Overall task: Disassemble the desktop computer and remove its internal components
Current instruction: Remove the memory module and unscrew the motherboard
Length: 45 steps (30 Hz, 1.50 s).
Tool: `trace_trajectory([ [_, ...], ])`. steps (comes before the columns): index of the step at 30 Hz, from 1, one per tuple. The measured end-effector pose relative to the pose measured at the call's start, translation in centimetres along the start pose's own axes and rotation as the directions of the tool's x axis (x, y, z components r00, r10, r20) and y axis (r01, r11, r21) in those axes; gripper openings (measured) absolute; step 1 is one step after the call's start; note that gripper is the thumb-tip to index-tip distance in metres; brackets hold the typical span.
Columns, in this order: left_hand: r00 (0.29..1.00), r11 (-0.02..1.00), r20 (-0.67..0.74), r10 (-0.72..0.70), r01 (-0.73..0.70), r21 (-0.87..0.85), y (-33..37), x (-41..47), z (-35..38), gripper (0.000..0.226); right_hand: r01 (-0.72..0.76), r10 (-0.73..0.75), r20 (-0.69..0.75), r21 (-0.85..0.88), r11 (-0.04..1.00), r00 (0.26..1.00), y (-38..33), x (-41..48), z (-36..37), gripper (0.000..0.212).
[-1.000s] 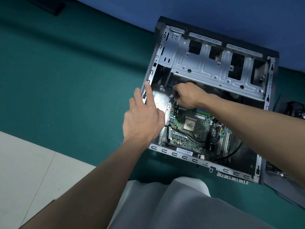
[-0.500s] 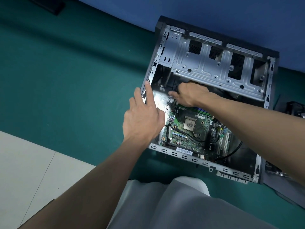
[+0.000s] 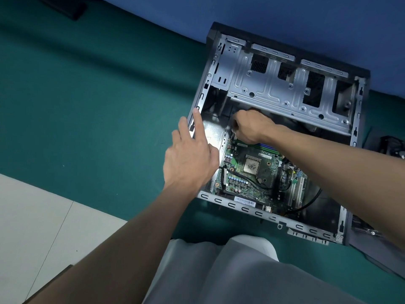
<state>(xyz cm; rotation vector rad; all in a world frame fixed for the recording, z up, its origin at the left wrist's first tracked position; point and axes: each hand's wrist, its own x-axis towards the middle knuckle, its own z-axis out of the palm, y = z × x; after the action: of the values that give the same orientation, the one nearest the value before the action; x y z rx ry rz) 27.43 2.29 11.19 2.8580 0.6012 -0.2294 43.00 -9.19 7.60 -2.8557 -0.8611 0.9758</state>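
Observation:
An open desktop computer case (image 3: 269,218) lies on its side on a green mat, its silver drive cage (image 3: 274,84) at the far end. Inside sits the green motherboard (image 3: 241,183) with a bare CPU (image 3: 252,166) and black cables (image 3: 282,187). My left hand (image 3: 190,159) rests on the case's left rim with fingers straight, the index finger pointing along the edge. My right hand (image 3: 252,126) reaches inside at the motherboard's top left corner, its fingers curled downward. What those fingers hold is hidden beneath the hand.
The green mat (image 3: 98,95) spreads to the left, with pale floor tiles (image 3: 32,216) at the lower left. A blue wall (image 3: 285,18) runs behind the case. Dark parts (image 3: 392,145) lie right of the case. My grey-clad knee (image 3: 241,270) sits just below it.
My right hand has shifted slightly at the motherboard's top left corner, its fingers stretching leftwards and then curling back in. My left hand has stayed on the rim.

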Motion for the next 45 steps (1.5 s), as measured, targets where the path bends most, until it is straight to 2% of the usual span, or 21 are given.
trace_trajectory([
  [5, 1.0, 1.0, 0.0, 0.006, -0.006, 0.0, 0.0, 0.0, 0.0, 0.079, -0.032, 0.032, 0.003, 0.011, 0.999, 0.999, -0.2, -0.2, 0.0, 0.004],
  [8, 1.0, 1.0, -0.008, 0.007, -0.006, 0.007, 0.0, 0.0, 0.1, 0.079, -0.042, 0.046, -0.074, 0.059, 0.997, 0.996, 0.1, -0.5, 0.4, 0.006],
  [13, 1.0, 1.0, -0.014, 0.008, -0.008, 0.016, -0.1, 0.1, 0.0, 0.078, -0.041, 0.102, -0.14, 0.384, 0.922, 0.985, 0.8, -2.7, 0.6, 0.011],
  [18, 1.0, 1.0, -0.013, 0.019, -0.019, 0.014, 0.0, 0.0, -0.2, 0.076, -0.059, 0.21, -0.192, 0.589, 0.806, 0.959, 2.5, -6.8, 0.2, 0.01],
  [20, 0.99, 0.994, -0.096, 0.104, -0.099, 0.056, 0.1, -0.4, -0.6, 0.07, -0.062, 0.26, -0.189, 0.685, 0.726, 0.947, 3.3, -8.7, -0.1, 0.012],
  [22, 0.946, 0.962, -0.176, 0.271, -0.266, 0.051, 0.9, -1.0, -0.6, 0.061, -0.063, 0.294, -0.178, 0.751, 0.658, 0.939, 4.4, -10.7, -0.3, 0.012],
  [24, 0.925, 0.916, -0.107, 0.364, -0.376, -0.139, 3.2, -1.4, -0.6, 0.051, -0.049, 0.319, -0.171, 0.815, 0.578, 0.932, 5.4, -12.7, -0.4, 0.01],
  [26, 0.938, 0.865, 0.06, 0.341, -0.288, -0.412, 6.2, -1.7, -0.4, 0.05, -0.016, 0.345, -0.187, 0.86, 0.51, 0.92, 6.6, -14.5, -0.3, 0.009],
  [29, 0.943, 0.773, 0.199, 0.265, -0.084, -0.629, 10.7, -2.2, 0.3, 0.055, 0.03, 0.404, -0.216, 0.907, 0.419, 0.889, 8.5, -17.0, 0.0, 0.012],
  [31, 0.934, 0.603, 0.286, 0.216, 0.102, -0.791, 13.1, -2.7, 0.8, 0.056, 0.056, 0.431, -0.221, 0.93, 0.363, 0.875, 9.9, -18.5, 0.5, 0.013],
  [33, 0.916, 0.416, 0.348, 0.199, 0.242, -0.877, 15.0, -3.2, 1.3, 0.051, 0.078, 0.448, -0.222, 0.945, 0.317, 0.866, 11.2, -19.9, 1.0, 0.013],
  [35, 0.905, 0.304, 0.362, 0.223, 0.288, -0.908, 16.5, -3.4, 1.6, 0.039, 0.089, 0.47, -0.215, 0.957, 0.276, 0.856, 12.5, -21.0, 1.5, 0.013],
  [36, 0.905, 0.287, 0.352, 0.24, 0.28, -0.916, 17.3, -3.6, 1.7, 0.032, 0.099, 0.474, -0.21, 0.963, 0.249, 0.855, 13.0, -21.6, 1.8, 0.012],
  [38, 0.903, 0.3, 0.328, 0.276, 0.243, -0.922, 18.6, -3.9, 1.8, 0.019, 0.125, 0.471, -0.206, 0.972, 0.199, 0.858, 14.0, -22.5, 2.4, 0.011],
  [41, 0.895, 0.338, 0.323, 0.308, 0.214, -0.916, 20.6, -4.2, 1.8, 0.026, 0.157, 0.487, -0.184, 0.983, 0.097, 0.854, 15.5, -23.5, 3.4, 0.007],
  [43, 0.915, 0.399, 0.289, 0.281, 0.162, -0.902, 21.7, -4.4, 2.1, 0.022, 0.207, 0.521, -0.157, 0.978, -0.04, 0.839, 16.6, -24.1, 4.2, 0.009],
  [45, 0.943, 0.515, 0.177, 0.282, 0.007, -0.857, 22.6, -4.7, 2.4, 0.013, 0.263, 0.541, -0.107, 0.939, -0.22, 0.834, 17.5, -24.5, 5.1, 0.018],
])
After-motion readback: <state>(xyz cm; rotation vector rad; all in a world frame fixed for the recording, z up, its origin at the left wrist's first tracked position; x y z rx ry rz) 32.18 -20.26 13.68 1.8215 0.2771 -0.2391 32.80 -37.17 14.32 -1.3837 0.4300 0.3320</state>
